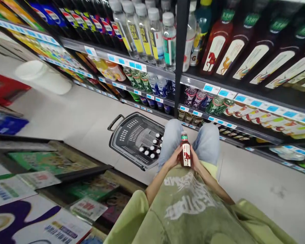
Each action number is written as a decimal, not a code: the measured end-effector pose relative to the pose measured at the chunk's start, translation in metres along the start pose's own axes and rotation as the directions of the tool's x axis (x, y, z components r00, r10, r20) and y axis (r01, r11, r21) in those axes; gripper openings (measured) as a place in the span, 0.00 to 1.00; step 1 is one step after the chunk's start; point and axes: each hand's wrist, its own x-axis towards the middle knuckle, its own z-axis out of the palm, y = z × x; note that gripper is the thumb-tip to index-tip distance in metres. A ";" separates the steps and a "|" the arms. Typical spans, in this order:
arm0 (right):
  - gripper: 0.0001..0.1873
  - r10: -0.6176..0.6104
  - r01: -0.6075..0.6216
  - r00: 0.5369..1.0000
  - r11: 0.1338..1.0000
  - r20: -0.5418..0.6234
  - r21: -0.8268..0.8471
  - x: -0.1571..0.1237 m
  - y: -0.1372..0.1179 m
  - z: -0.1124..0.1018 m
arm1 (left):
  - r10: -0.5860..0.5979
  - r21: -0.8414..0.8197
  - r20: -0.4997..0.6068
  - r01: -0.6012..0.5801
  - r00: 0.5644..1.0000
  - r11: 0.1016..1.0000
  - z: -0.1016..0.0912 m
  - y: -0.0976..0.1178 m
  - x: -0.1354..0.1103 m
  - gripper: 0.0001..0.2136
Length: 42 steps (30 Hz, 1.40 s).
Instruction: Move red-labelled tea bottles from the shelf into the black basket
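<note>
A small dark red drink bottle (pixel 185 152) with a green cap and a white label showing a red horse stands upright between my two hands, in front of my knees. My left hand (pixel 174 158) wraps its left side and my right hand (pixel 194 161) cups its right side, so both are closed on it. Just to the left, a grey shopping basket (pixel 128 135) lies on the floor with several dark bottles with white caps (pixel 152 149) in it.
Drink shelves (pixel 218 88) run across the back: clear soda bottles, cola bottles, and large dark red bottles (pixel 240 44) with the same horse label at upper right. A chest freezer with glass lids (pixel 53 162) stands at the left. Pale floor tiles (pixel 256 183) lie between.
</note>
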 end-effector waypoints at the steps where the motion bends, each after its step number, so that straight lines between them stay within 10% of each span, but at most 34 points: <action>1: 0.25 -0.003 0.003 1.000 1.000 0.005 0.007 0.000 0.000 0.001 | 0.013 0.000 0.011 -0.013 1.000 1.000 0.000 0.000 0.000 0.32; 42: 0.18 -0.032 0.025 0.998 0.992 -0.056 -0.122 0.000 -0.004 -0.002 | -0.012 -0.020 -0.018 0.011 1.000 1.000 0.005 0.001 -0.004 0.36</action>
